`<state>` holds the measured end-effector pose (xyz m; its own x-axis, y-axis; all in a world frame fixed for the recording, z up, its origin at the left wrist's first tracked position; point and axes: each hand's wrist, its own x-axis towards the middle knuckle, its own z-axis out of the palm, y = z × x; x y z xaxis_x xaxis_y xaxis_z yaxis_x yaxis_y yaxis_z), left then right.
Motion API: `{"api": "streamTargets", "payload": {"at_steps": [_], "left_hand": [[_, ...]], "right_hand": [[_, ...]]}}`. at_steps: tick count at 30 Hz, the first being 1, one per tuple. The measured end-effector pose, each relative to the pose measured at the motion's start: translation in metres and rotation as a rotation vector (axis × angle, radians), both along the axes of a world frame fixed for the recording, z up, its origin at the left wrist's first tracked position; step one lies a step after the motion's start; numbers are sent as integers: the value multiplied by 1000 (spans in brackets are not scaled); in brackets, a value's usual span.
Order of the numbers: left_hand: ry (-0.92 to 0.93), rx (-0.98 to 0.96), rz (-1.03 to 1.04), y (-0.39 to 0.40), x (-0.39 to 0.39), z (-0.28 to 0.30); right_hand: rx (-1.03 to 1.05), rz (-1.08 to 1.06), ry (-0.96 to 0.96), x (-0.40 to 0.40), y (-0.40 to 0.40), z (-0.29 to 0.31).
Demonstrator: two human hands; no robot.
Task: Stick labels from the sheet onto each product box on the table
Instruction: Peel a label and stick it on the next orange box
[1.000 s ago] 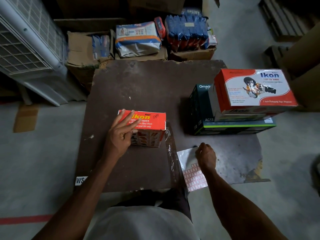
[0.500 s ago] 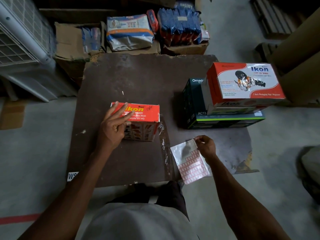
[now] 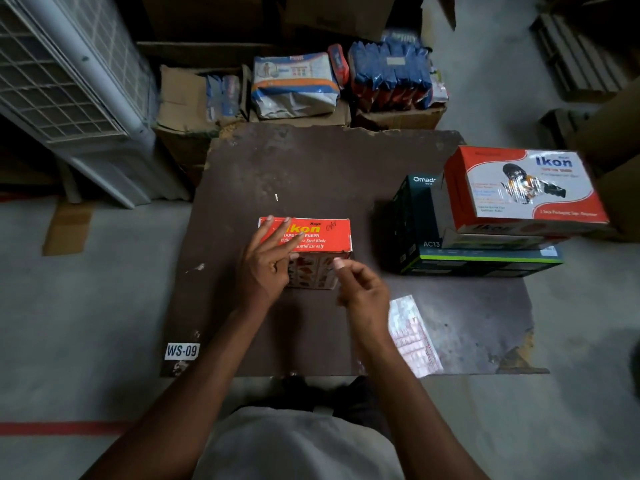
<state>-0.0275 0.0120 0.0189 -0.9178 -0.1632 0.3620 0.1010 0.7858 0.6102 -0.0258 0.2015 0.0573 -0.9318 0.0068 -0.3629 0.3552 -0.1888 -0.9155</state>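
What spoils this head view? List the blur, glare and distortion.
Head view: dim overall; the right hand is motion-blurred near the small orange box; the label sheet is washed out by glare; wide-angle bending curves the table edges and the grille.

A: What colours are on the near box (image 3: pixel 313 237)?

B: Orange-red top with yellow and white lettering; its near side is a grid of small reddish pictures.

A: And the stack on the right?

B: The top box (image 3: pixel 526 188) is red and white with blue lettering. The bottom box (image 3: pixel 478 259) is dark teal-black with a green stripe.

A: The label sheet (image 3: pixel 412 336)?

B: White, with rows of small red-outlined labels.

A: The table (image 3: pixel 311 168)?

B: Mottled dark brown.
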Motion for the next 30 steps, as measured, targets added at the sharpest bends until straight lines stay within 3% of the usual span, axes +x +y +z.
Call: {"api": "streamTargets", "payload": {"at_steps": [8,22,30], "left_hand": [[-57,17,35,4,4,4],[-55,77,0,4,5,7],[-50,35,-12,-2,0,-1]], "right_hand": [[-27,-56,-134,-8,-57,-11],[234,-185,-99,-13,-74,-19],[199,-155,-218,-17,-73,-16]]}}
